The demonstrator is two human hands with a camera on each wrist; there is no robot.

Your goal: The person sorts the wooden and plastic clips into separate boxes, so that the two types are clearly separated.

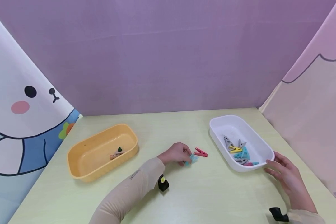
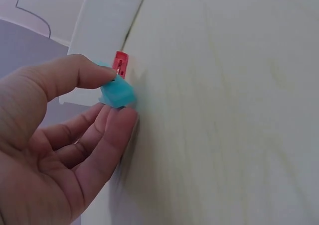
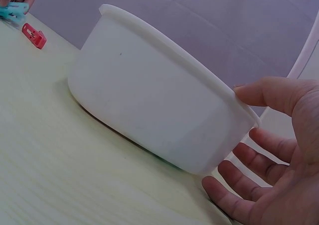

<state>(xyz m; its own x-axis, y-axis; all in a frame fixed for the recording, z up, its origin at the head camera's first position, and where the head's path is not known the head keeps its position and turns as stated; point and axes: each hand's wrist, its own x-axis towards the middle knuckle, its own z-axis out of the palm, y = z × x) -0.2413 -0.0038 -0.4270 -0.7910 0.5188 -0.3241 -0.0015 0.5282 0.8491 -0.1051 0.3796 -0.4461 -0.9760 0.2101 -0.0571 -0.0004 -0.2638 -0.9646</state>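
My left hand (image 1: 179,153) pinches a light-blue clothespin (image 2: 118,92) between thumb and fingertips, close over the table. Just beyond it a red clothespin (image 1: 200,152) lies on the tabletop. On the right stands a white plastic basin (image 1: 221,149) with several clothespins (image 1: 242,152) in grey, yellow, blue and pink at its near end. My right hand (image 1: 286,174) holds that basin at its near right corner. In the right wrist view the thumb rests on the rim, with the other fingers below it along the outer wall.
A yellow basin (image 1: 84,165) stands at the left of the table (image 1: 201,199), holding a few small wooden clips (image 1: 117,154), one with a dark green heart. A purple backdrop (image 1: 168,62) rises behind the table, and printed cloth (image 1: 19,124) hangs at the left.
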